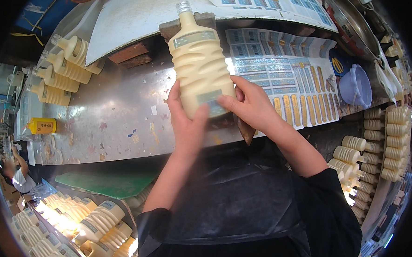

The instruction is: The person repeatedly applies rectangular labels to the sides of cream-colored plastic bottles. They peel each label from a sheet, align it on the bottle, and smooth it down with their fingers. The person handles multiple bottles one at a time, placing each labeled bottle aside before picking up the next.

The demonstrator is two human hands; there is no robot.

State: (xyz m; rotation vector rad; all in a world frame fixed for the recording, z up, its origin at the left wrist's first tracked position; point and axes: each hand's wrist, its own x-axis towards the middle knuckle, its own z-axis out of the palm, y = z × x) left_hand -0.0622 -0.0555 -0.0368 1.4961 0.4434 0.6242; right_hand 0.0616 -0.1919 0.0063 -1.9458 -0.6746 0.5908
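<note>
A cream-coloured bottle (198, 60) with wavy ridges lies in front of me, its clear-threaded neck pointing away. Behind its shoulder a rough grey block (207, 20) juts out on both sides. One patterned label band runs round the shoulder, and a bluish label (211, 98) sits near the base. My left hand (187, 120) grips the lower left side, its thumb blurred by the label's edge. From the other side my right hand (251, 103) holds the lower right, its thumb pressed on the label. The fingers under the bottle are partly hidden.
Sticker sheets (282, 86) with blue and gold labels lie right of the bottle on the metal table (122, 129). A purple bucket (356, 87) stands beyond them. Several bottles (62, 67) and a yellow container (43, 126) are at the left. More bottles (101, 223) fill the lower left.
</note>
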